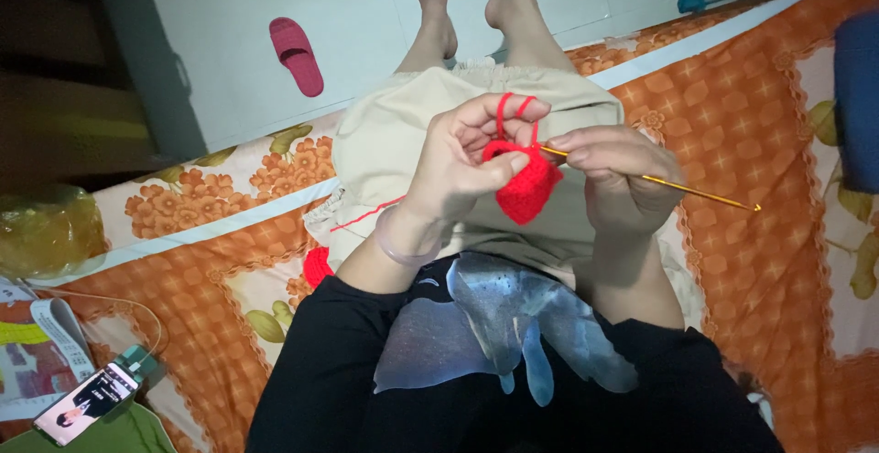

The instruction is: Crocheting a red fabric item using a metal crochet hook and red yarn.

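Above the lap, the left hand [458,156] pinches a red crochet piece [524,183], yarn looped over its fingers; the right hand [618,169] grips a gold crochet hook [678,186]. Possibly a yarn ball [317,265] lies on the bed [751,124].

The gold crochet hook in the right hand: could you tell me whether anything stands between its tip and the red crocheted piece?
Nothing visible does: the gold crochet hook already meets the red crocheted piece, held by the left hand.

Pink slipper [296,54] on white floor [229,14] — phone [85,404] on orange bedsheet [732,133].
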